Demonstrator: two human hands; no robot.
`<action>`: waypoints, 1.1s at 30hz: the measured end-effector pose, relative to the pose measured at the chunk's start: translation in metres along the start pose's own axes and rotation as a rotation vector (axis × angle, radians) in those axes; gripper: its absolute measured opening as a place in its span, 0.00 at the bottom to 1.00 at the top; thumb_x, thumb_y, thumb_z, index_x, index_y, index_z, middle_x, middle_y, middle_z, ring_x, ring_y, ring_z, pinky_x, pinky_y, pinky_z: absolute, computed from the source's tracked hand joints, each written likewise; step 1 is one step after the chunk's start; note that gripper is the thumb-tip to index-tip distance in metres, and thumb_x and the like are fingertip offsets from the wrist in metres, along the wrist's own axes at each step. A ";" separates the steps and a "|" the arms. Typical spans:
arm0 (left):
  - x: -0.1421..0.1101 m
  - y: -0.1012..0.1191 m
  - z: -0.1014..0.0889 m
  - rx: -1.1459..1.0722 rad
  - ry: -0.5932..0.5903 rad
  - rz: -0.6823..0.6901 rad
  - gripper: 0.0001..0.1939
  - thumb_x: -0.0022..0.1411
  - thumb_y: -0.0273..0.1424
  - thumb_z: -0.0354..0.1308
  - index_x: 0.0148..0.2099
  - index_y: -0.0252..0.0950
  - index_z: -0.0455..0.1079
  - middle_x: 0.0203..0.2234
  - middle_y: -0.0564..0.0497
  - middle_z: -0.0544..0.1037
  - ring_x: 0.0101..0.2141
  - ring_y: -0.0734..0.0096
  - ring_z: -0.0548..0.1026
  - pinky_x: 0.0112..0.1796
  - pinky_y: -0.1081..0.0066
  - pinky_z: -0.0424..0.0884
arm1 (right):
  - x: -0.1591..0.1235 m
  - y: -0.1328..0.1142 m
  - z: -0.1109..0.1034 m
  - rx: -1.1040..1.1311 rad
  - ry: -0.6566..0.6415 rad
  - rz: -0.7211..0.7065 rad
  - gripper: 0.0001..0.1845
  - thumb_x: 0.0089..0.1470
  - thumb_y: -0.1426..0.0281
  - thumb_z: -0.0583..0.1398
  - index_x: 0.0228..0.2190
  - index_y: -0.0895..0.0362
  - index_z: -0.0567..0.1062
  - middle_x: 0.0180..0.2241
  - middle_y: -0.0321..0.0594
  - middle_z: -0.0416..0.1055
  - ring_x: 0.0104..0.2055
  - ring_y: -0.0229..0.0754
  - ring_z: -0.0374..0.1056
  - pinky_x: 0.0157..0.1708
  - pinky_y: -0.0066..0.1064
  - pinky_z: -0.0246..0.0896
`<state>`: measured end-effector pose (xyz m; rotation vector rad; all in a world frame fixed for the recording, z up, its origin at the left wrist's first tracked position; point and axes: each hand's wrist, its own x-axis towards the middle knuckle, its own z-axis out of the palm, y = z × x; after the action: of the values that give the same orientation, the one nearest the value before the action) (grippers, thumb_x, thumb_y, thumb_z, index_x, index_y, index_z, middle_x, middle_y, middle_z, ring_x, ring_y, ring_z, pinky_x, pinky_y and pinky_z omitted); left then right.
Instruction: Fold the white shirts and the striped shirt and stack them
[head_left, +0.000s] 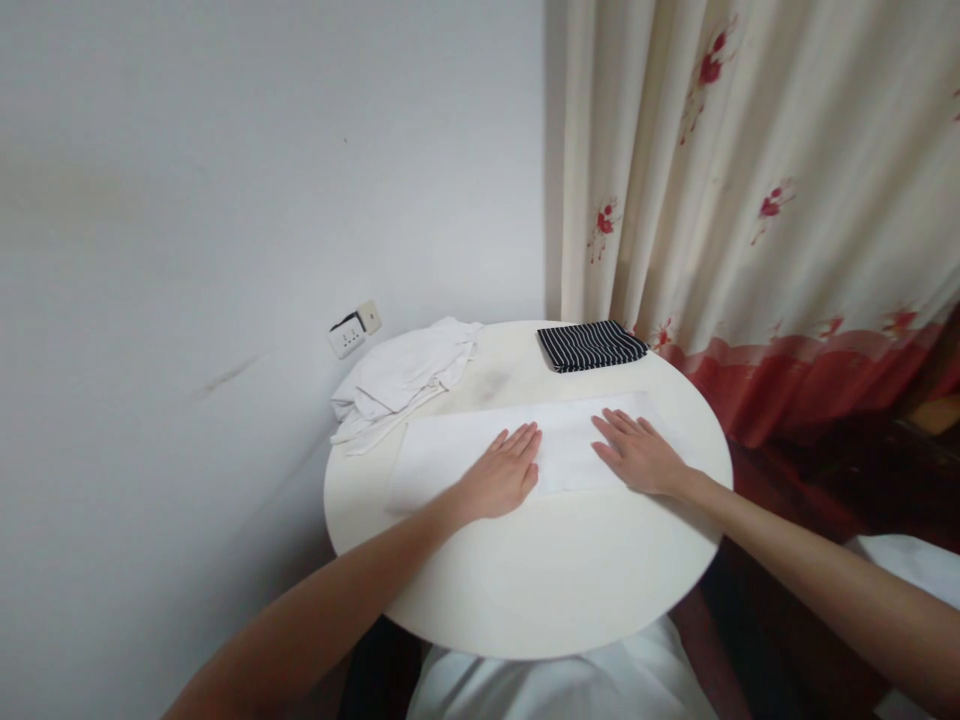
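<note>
A white cloth (566, 448), folded into a long flat strip, lies across the middle of the round white table (547, 580). My left hand (504, 470) rests flat on the cloth near its centre, fingers stretched out and pointing to the right. Toward the cloth's right end, my right hand (636, 452) lies palm down with its fingers spread. Neither hand grips anything. Parts of the cloth are hidden under both palms.
A crumpled white garment (405, 370) lies at the table's back left, by the wall. At the back right sits a folded black-and-white striped cloth (592, 345). A wall socket (346, 336) is behind the garment; a floral curtain (720, 220) hangs at right.
</note>
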<state>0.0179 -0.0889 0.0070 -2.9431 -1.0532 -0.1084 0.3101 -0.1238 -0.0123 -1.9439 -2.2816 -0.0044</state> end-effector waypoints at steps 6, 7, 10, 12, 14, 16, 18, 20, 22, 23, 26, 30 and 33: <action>0.001 -0.002 0.002 0.000 -0.006 -0.002 0.30 0.74 0.36 0.33 0.73 0.29 0.45 0.72 0.41 0.45 0.71 0.64 0.44 0.67 0.58 0.42 | 0.004 0.076 -0.001 0.063 0.068 0.234 0.33 0.66 0.57 0.46 0.67 0.58 0.59 0.70 0.52 0.49 0.71 0.58 0.48 0.64 0.56 0.47; 0.001 -0.003 0.002 0.000 -0.007 -0.001 0.30 0.74 0.36 0.33 0.73 0.29 0.45 0.72 0.41 0.45 0.71 0.64 0.44 0.67 0.58 0.42 | 0.005 0.083 -0.002 0.089 0.109 0.257 0.32 0.65 0.59 0.48 0.65 0.60 0.61 0.68 0.55 0.54 0.69 0.57 0.52 0.64 0.52 0.49; 0.002 -0.006 0.003 -0.018 -0.025 0.004 0.30 0.75 0.37 0.32 0.73 0.30 0.45 0.72 0.42 0.45 0.71 0.64 0.43 0.67 0.58 0.41 | 0.011 0.094 -0.007 0.191 0.210 0.323 0.27 0.62 0.66 0.53 0.58 0.65 0.70 0.59 0.59 0.69 0.61 0.54 0.65 0.62 0.41 0.55; 0.004 -0.007 0.003 -0.052 -0.042 0.000 0.31 0.75 0.40 0.31 0.73 0.31 0.45 0.72 0.43 0.45 0.71 0.64 0.44 0.67 0.58 0.42 | 0.014 0.096 -0.013 0.298 0.197 0.362 0.23 0.60 0.67 0.55 0.54 0.63 0.75 0.53 0.56 0.74 0.54 0.52 0.71 0.57 0.38 0.60; 0.006 -0.007 0.002 -0.088 -0.045 -0.019 0.32 0.76 0.44 0.30 0.74 0.33 0.45 0.72 0.44 0.46 0.71 0.64 0.45 0.67 0.57 0.43 | 0.016 0.095 -0.022 0.444 0.132 0.403 0.21 0.60 0.66 0.58 0.52 0.61 0.76 0.46 0.51 0.78 0.44 0.48 0.75 0.47 0.35 0.67; 0.009 -0.006 0.001 -0.103 -0.034 -0.042 0.33 0.75 0.46 0.30 0.74 0.34 0.45 0.72 0.44 0.46 0.70 0.63 0.46 0.67 0.56 0.43 | 0.017 0.093 -0.031 0.599 0.052 0.455 0.24 0.58 0.63 0.61 0.54 0.59 0.73 0.38 0.46 0.78 0.32 0.42 0.73 0.34 0.31 0.68; 0.010 -0.004 0.001 -0.098 -0.021 -0.054 0.33 0.76 0.46 0.30 0.74 0.34 0.45 0.72 0.44 0.46 0.70 0.63 0.46 0.67 0.56 0.43 | 0.020 0.090 -0.041 0.721 -0.003 0.533 0.31 0.54 0.59 0.65 0.56 0.57 0.70 0.32 0.41 0.76 0.25 0.38 0.69 0.25 0.28 0.63; 0.010 -0.002 0.001 -0.092 -0.018 -0.051 0.33 0.76 0.46 0.30 0.74 0.34 0.45 0.72 0.44 0.46 0.70 0.63 0.46 0.67 0.56 0.43 | 0.022 0.087 -0.049 0.807 -0.031 0.613 0.33 0.50 0.58 0.68 0.55 0.57 0.70 0.30 0.39 0.75 0.25 0.38 0.68 0.22 0.26 0.61; 0.010 -0.001 0.001 -0.090 -0.015 -0.049 0.33 0.76 0.46 0.30 0.74 0.34 0.46 0.72 0.44 0.46 0.70 0.62 0.46 0.67 0.56 0.43 | 0.024 0.085 -0.054 0.894 -0.066 0.668 0.27 0.48 0.60 0.70 0.48 0.59 0.73 0.31 0.42 0.76 0.28 0.40 0.71 0.23 0.27 0.64; 0.010 -0.001 0.001 -0.090 -0.014 -0.049 0.33 0.76 0.46 0.30 0.74 0.34 0.46 0.72 0.44 0.46 0.70 0.62 0.46 0.67 0.56 0.43 | 0.024 0.084 -0.056 0.959 -0.096 0.675 0.23 0.48 0.62 0.70 0.43 0.60 0.75 0.32 0.45 0.77 0.29 0.42 0.73 0.24 0.28 0.66; 0.010 -0.002 0.001 -0.089 -0.011 -0.047 0.33 0.76 0.47 0.30 0.74 0.35 0.45 0.72 0.45 0.46 0.71 0.63 0.45 0.67 0.56 0.43 | 0.020 0.082 -0.057 1.216 -0.225 0.604 0.15 0.46 0.66 0.70 0.35 0.60 0.77 0.35 0.49 0.80 0.35 0.47 0.76 0.32 0.32 0.73; 0.010 0.000 0.000 -0.087 -0.025 -0.053 0.33 0.76 0.46 0.30 0.74 0.34 0.45 0.72 0.45 0.46 0.71 0.62 0.45 0.67 0.55 0.43 | 0.013 0.078 -0.060 1.460 -0.300 0.498 0.17 0.45 0.73 0.68 0.40 0.60 0.76 0.38 0.50 0.81 0.38 0.49 0.78 0.40 0.35 0.75; 0.009 0.005 0.000 -0.087 -0.034 -0.046 0.33 0.76 0.46 0.29 0.74 0.33 0.45 0.72 0.44 0.45 0.71 0.61 0.44 0.67 0.54 0.43 | 0.014 0.077 -0.071 1.520 -0.248 0.526 0.20 0.47 0.76 0.66 0.44 0.60 0.75 0.37 0.49 0.81 0.34 0.48 0.78 0.38 0.36 0.76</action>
<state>0.0278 -0.0875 0.0072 -3.0084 -1.1505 -0.1074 0.3910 -0.1043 0.0526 -1.4487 -0.9555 1.5216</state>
